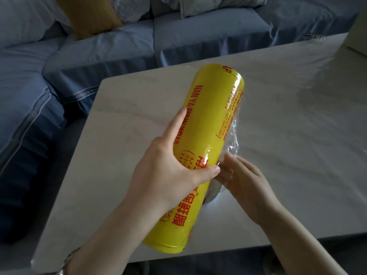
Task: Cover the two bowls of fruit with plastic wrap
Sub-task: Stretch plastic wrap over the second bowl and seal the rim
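A big yellow roll of plastic wrap (208, 124) with red lettering is held tilted above the pale marble table (288, 120). My left hand (168, 165) grips the roll around its middle, index finger stretched along it. My right hand (242, 175) pinches the loose clear film (233, 139) at the roll's right side. A bit of a bowl (213, 192) shows under the roll between my hands; its contents are hidden. At the far right corner of the table sits something covered in clear film (315, 37), barely visible.
A blue sofa (99, 52) with a mustard cushion (89, 14) and pale cushions runs along the far and left sides of the table. A pale object (357, 36) stands at the table's far right edge.
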A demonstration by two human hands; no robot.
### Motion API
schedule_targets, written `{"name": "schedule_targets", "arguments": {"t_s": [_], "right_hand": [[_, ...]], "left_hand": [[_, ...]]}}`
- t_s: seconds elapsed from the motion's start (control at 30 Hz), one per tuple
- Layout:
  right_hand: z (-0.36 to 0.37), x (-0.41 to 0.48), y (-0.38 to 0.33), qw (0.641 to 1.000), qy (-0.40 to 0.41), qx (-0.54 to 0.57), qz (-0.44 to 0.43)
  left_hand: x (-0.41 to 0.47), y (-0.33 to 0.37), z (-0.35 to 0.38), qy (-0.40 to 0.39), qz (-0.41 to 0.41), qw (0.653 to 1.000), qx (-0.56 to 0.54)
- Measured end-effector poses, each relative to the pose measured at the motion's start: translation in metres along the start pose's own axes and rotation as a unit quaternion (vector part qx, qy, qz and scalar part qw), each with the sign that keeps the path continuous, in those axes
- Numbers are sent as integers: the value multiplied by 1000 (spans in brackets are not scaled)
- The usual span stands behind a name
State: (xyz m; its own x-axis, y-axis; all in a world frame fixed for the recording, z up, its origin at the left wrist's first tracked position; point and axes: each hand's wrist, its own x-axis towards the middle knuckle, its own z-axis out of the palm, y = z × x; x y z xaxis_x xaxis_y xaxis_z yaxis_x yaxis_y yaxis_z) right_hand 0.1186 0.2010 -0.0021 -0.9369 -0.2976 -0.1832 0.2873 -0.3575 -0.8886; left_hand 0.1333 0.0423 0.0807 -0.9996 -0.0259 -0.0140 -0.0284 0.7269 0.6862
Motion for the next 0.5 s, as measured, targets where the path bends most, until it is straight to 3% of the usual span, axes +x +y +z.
{"name": "schedule_targets", "arguments": {"t_s": [0.1, 0.23, 0.37, 0.5], "right_hand": [[4, -9, -5, 995, 62, 70, -44], [11, -15, -16, 991, 111, 44, -63], [2, -13, -27, 988, 145, 2, -53], [-8, -10, -35, 989, 147, -20, -24]], "left_hand": [[-1, -3, 6, 15, -7, 997, 74], [-4, -5, 21, 3, -9, 990, 138], [4, -8, 28, -41, -65, 997, -21], [12, -13, 27, -93, -82, 980, -158]]}}
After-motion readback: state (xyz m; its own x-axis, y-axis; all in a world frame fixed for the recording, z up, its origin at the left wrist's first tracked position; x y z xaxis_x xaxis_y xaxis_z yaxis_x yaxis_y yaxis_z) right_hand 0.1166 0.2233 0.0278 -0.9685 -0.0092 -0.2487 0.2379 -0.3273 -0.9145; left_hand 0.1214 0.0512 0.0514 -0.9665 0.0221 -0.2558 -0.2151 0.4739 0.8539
